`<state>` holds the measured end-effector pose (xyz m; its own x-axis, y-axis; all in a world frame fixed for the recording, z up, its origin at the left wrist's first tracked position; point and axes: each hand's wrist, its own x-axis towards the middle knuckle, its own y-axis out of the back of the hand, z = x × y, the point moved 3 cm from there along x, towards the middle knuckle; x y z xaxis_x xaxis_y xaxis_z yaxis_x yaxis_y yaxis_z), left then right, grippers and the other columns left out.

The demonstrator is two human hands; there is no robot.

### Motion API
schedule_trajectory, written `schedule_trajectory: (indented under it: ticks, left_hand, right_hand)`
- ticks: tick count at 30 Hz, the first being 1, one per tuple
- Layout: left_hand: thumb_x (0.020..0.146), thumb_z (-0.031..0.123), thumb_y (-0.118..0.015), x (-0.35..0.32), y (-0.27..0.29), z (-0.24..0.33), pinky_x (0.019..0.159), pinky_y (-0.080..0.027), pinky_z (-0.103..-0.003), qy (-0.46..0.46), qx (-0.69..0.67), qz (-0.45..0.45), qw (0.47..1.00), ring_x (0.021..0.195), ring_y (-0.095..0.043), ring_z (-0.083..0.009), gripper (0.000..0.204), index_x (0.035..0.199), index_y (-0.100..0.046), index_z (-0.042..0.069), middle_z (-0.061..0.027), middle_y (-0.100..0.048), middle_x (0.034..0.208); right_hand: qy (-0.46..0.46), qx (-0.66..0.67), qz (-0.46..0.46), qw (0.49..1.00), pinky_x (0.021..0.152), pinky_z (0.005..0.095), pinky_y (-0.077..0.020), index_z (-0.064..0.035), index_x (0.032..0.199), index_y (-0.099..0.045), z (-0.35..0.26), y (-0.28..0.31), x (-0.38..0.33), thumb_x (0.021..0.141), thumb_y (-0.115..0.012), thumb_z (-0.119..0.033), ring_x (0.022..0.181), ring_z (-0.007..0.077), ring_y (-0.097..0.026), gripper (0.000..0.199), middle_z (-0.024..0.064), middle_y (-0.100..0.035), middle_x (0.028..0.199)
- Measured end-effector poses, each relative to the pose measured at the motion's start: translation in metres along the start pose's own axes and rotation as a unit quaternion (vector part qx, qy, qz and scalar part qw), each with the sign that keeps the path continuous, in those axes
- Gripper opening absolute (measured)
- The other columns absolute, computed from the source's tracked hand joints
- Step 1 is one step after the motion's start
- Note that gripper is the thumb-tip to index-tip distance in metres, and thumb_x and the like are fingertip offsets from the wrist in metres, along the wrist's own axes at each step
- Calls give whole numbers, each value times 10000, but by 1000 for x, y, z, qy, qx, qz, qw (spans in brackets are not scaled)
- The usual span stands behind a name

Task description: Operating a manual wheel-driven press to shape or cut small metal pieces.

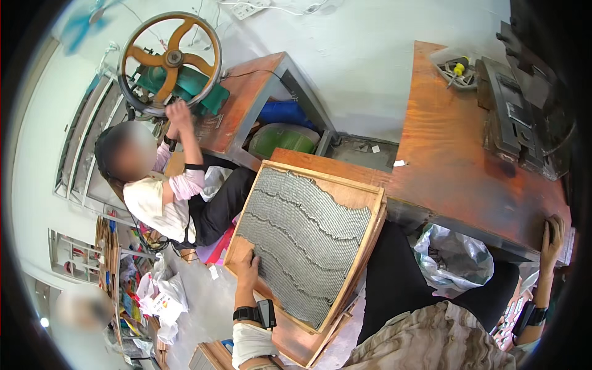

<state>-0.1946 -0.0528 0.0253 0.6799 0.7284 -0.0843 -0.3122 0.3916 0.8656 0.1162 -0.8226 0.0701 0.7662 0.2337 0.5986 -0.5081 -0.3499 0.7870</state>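
A shallow wooden tray (pixel 378 198) slopes in front of me, covered by wavy rows of small grey metal pieces (pixel 302 228). Bare wood shows at its upper right corner and beside my hand. My left hand (pixel 247 271) is at the tray's left side, at the edge of the rows, with its fingers slightly apart and nothing visible in them. Far to the right, my right hand (pixel 552 239) lies against the edge of the wooden workbench (pixel 456 166), fingers stretched out and holding nothing that I can see.
Dark machinery (pixel 524 117) stands on the bench beside a bowl (pixel 467 83) holding a yellow-handled screwdriver (pixel 458 68). A lined bin (pixel 456 259) sits between my legs. To the left, a person (pixel 163 185) reaches toward a large handwheel (pixel 174 58). Bags (pixel 163 296) lie behind.
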Motion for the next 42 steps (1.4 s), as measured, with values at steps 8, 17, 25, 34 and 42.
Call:
schedule_trajectory:
  ticks: [8,17,25,34,42]
  left_hand:
    - [684,1,-748,29,20,-29,836,-484,-318,78,-96,-117,985,974,-607,-236,490,1141,-577,-45,-175,-635,1058]
    - [584,88,-731,31,18,-27,790,-490,-301,-67,48,-59,995,853,-634,-239,542,1088,-591,-55,-171,-652,937]
    - [576,206,-751,36,18,-17,695,-500,-353,78,93,61,991,747,-655,-276,412,886,-655,-48,-185,-666,806]
    - [611,24,-677,37,32,133,561,-454,-253,35,-238,39,970,621,-586,-146,287,858,-635,-116,-80,-632,728]
    - [659,93,-717,-3,-73,539,560,-472,-286,-311,-290,-256,868,629,-588,-136,313,892,-633,-99,-110,-644,737]
  right_hand:
    - [-24,-19,-31,999,976,351,-358,31,1030,-557,29,-6,-10,883,-483,-11,1099,307,-501,170,169,-538,1124]
    - [-35,-14,-22,999,967,355,-364,33,1025,-565,31,-8,-12,882,-487,-21,1093,312,-510,172,175,-545,1130]
    - [-34,-20,10,999,935,365,-385,28,993,-574,16,-4,-5,864,-513,-4,1048,321,-528,147,176,-558,1080]
    - [-60,25,60,996,712,407,-464,-22,775,-611,-88,24,42,661,-666,-30,807,336,-546,127,140,-577,850]
    - [-45,29,89,995,688,368,-480,-41,766,-618,-81,42,39,649,-677,-57,782,291,-557,132,101,-588,816]
